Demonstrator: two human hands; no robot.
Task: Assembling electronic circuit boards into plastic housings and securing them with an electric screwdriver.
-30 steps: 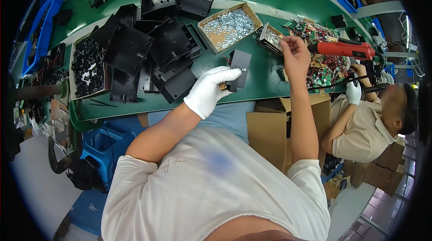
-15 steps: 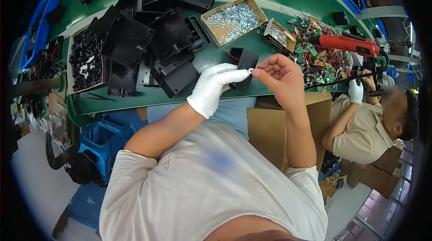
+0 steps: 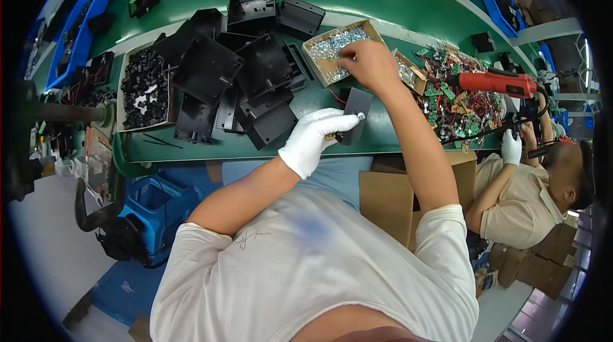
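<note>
My left hand (image 3: pixel 310 142), in a white glove, is closed around a small black plastic box (image 3: pixel 361 102) at the table's near edge. A red wire runs from the box's far end. At the gloved thumb tip, a small shiny metal ring (image 3: pixel 361 116) lies against the box. My bare right hand (image 3: pixel 373 68) is over a shallow cardboard tray (image 3: pixel 311 66) of loose metal washers (image 3: pixel 345 43). Its fingers are bent and drawn together above the washers; whether a piece is between them is hidden.
Black plastic housings (image 3: pixel 207 70) are heaped left of the tray, beside a box of small black parts (image 3: pixel 143 90). To the right lie a smaller carton (image 3: pixel 416 80), a pile of wired green circuit boards (image 3: pixel 456 109) and a red power screwdriver (image 3: pixel 495 83). A co-worker (image 3: pixel 523 195) sits at right.
My right hand has left the black box and moved away from me to the washer tray. My left hand still holds the box. The whole view has shifted slightly.
</note>
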